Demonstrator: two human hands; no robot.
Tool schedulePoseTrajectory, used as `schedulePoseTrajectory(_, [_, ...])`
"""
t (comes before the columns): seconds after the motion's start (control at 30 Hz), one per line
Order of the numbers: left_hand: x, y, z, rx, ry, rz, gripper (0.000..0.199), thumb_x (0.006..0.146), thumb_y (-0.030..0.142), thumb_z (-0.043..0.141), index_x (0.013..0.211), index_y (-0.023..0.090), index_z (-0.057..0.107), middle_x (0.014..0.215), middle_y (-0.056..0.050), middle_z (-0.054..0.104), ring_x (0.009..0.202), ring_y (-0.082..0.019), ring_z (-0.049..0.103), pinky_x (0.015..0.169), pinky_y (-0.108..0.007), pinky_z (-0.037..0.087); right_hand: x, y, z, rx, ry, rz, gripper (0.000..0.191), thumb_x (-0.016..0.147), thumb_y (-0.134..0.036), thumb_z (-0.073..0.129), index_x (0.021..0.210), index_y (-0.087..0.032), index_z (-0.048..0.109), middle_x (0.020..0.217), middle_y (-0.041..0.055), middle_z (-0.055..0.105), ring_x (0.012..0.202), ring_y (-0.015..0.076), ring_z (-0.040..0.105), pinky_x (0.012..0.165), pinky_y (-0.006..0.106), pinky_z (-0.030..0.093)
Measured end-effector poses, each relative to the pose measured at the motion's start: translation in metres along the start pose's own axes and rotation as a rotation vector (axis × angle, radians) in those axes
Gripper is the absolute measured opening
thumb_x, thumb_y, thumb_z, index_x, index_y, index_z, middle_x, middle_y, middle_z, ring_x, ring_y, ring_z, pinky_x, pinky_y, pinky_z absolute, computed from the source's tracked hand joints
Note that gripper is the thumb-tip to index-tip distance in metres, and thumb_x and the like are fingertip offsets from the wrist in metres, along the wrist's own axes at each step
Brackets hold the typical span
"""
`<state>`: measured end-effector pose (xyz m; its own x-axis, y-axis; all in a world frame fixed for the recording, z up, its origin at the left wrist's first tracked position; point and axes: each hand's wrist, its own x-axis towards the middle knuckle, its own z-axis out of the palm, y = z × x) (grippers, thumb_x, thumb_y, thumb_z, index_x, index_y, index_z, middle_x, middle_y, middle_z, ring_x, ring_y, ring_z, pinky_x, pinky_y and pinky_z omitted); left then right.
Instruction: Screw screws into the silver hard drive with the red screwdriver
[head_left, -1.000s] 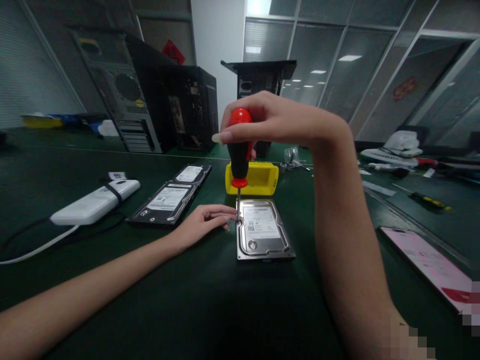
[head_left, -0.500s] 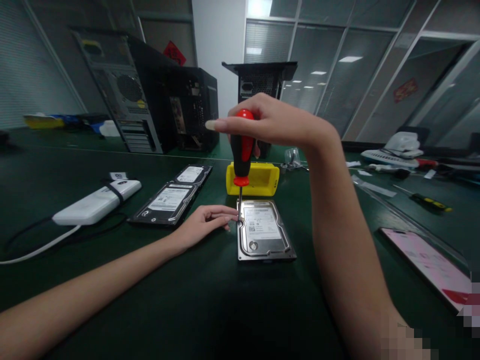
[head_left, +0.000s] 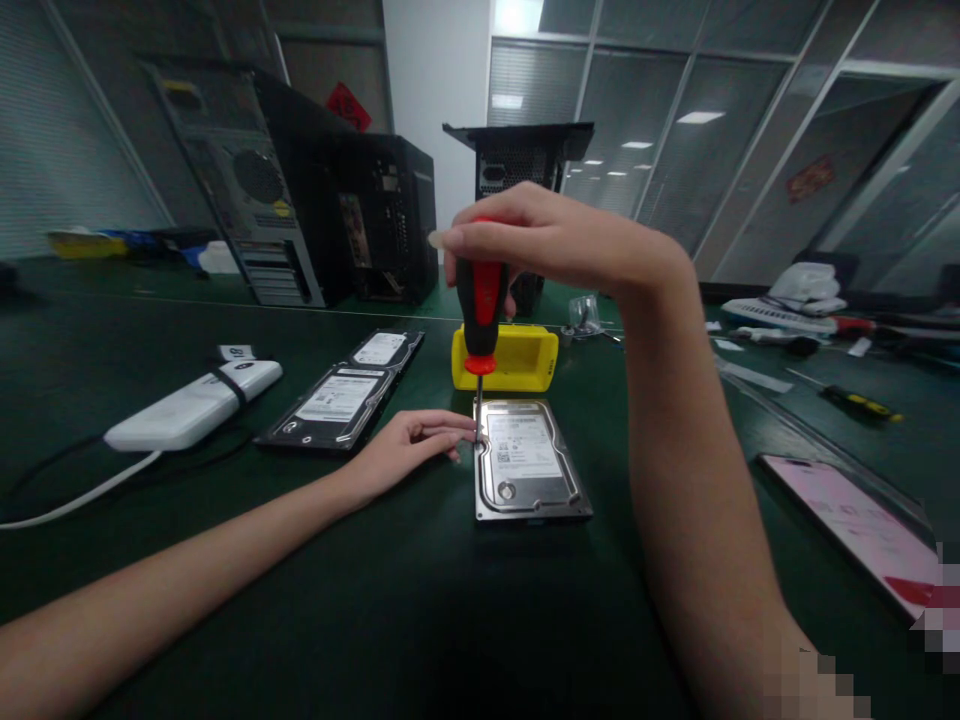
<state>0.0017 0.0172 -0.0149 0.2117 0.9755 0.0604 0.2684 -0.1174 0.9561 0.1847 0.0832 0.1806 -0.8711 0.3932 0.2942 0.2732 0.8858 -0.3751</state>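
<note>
A silver hard drive (head_left: 525, 460) with a white label lies flat on the dark green table in front of me. My right hand (head_left: 517, 240) is wrapped from above round the red and black handle of a screwdriver (head_left: 480, 310). The screwdriver stands nearly upright, its tip at the drive's left edge. My left hand (head_left: 420, 438) rests low on the table with fingers stretched out, the fingertips at the drive's left side beside the screwdriver's tip. Just behind the drive sits a yellow plastic bin (head_left: 517, 358).
Two more hard drives (head_left: 341, 395) lie to the left, near a white power strip (head_left: 195, 405). Black computer cases (head_left: 300, 190) stand at the back. On the right are a phone (head_left: 847, 530), another screwdriver (head_left: 855, 400) and a clear bag (head_left: 585, 315) farther back.
My right hand has turned slightly on the handle, the thumb shifting right and covering more of the red top. The left hand and the hard drive stay where they were.
</note>
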Motion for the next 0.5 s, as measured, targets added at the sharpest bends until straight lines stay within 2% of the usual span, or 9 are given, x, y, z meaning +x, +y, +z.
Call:
schedulePoseTrajectory(0.13, [-0.0001, 0.0012, 0.0009, 0.002, 0.002, -0.004, 0.032, 0.087, 0.029, 0.058, 0.116, 0.016, 0.065, 0.113, -0.009, 0.069, 0.084, -0.016, 0.064, 0.083, -0.031, 0.05, 0.0005, -0.0003, -0.0001, 0.021, -0.04, -0.047, 0.035, 0.091, -0.043, 0.045, 0.083, -0.015, 0.065, 0.07, -0.0048, 0.062, 0.068, 0.0058, 0.061, 0.051, 0.014, 0.044])
schedulePoseTrajectory(0.27, [-0.0002, 0.0041, 0.0021, 0.003, 0.013, -0.008, 0.033, 0.086, 0.029, 0.059, 0.115, 0.015, 0.065, 0.112, -0.009, 0.07, 0.08, -0.016, 0.064, 0.082, -0.032, 0.049, 0.0012, 0.0003, 0.0027, 0.007, -0.01, -0.103, 0.038, 0.091, -0.043, 0.048, 0.065, -0.016, 0.059, 0.06, -0.005, 0.055, 0.058, 0.0043, 0.059, 0.048, 0.014, 0.044])
schedulePoseTrajectory(0.5, [-0.0001, 0.0041, 0.0022, 0.002, 0.004, -0.003, 0.032, 0.087, 0.029, 0.058, 0.116, 0.016, 0.065, 0.111, -0.008, 0.07, 0.08, -0.015, 0.063, 0.083, -0.032, 0.049, 0.0032, -0.0004, 0.0031, -0.005, 0.019, -0.018, 0.04, 0.088, -0.047, 0.052, 0.063, -0.016, 0.058, 0.059, -0.0026, 0.058, 0.067, 0.0081, 0.063, 0.045, 0.014, 0.041])
